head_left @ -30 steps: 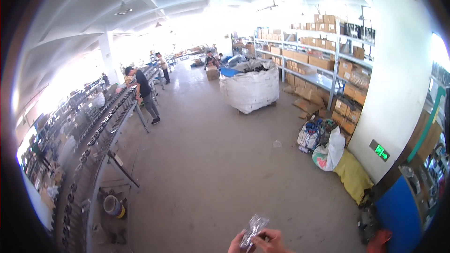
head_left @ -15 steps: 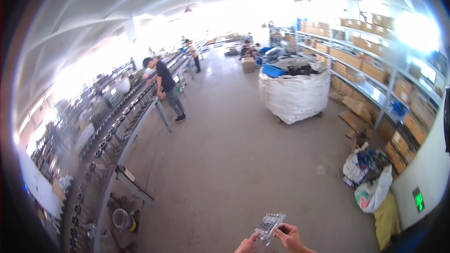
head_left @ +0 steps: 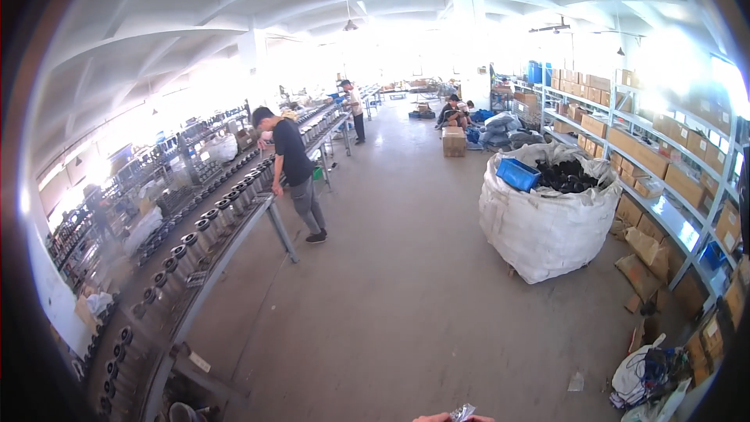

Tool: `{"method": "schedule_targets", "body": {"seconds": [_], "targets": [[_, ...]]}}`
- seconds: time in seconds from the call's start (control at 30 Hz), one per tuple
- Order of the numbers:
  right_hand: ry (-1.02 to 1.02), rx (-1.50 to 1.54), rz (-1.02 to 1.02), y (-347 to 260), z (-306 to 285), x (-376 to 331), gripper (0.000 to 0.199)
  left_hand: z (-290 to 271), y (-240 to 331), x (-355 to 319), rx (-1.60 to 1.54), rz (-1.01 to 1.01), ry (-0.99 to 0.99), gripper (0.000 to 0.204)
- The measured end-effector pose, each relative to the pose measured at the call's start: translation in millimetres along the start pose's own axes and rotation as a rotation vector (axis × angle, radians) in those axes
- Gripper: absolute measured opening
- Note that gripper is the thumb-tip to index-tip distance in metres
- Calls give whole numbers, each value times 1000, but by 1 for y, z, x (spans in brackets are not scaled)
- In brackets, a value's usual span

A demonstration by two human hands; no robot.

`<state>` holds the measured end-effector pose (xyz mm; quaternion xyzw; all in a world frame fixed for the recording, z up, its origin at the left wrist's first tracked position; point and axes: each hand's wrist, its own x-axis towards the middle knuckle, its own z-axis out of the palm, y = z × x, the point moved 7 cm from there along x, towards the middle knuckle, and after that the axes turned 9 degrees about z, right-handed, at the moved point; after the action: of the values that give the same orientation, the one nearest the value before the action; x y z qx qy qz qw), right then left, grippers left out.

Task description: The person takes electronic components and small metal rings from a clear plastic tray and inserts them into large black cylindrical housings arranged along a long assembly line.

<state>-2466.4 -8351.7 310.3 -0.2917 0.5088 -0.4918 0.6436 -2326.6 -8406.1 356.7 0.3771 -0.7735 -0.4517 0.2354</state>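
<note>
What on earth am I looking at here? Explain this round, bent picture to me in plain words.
There is no machine: a person wears a wide fisheye camera on the head, so straight lines bend toward the rim. At the very bottom edge, only the tips of that person's hands show, with a small clear plastic packet at them; which hand grips it cannot be told. Ahead lies a factory hall with a concrete floor. On the left runs a long machine line, where a worker in dark clothes leans. On the right stands a big white bulk sack beside shelves of cardboard boxes.

Factory hall: long machine line (head_left: 211,227) attended by workers (head_left: 295,172), box-laden shelving (head_left: 664,164), a bulk bag (head_left: 547,219) seen on concrete floor (head_left: 406,305).
</note>
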Motion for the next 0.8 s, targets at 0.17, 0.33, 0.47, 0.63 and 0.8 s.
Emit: {"method": "schedule_targets", "body": {"seconds": [0.17,0.33,0.47,0.63,0.8], "targets": [[49,-72,-47,-70,-13,186,14,-78,-52,197,54,126,-202,28],[75,-87,-91,-125,-31,395,13,-149,-139,387,-51,6,-306,26],[3,-135,-24,-216,-16,554,17,-240,-152,523,37,-12,-126,23],[-216,-217,-62,-309,32,745,17,-353,-195,657,209,21,99,24],[-250,-301,-2,-351,49,945,11,-447,-285,800,100,-86,140,25]]}}
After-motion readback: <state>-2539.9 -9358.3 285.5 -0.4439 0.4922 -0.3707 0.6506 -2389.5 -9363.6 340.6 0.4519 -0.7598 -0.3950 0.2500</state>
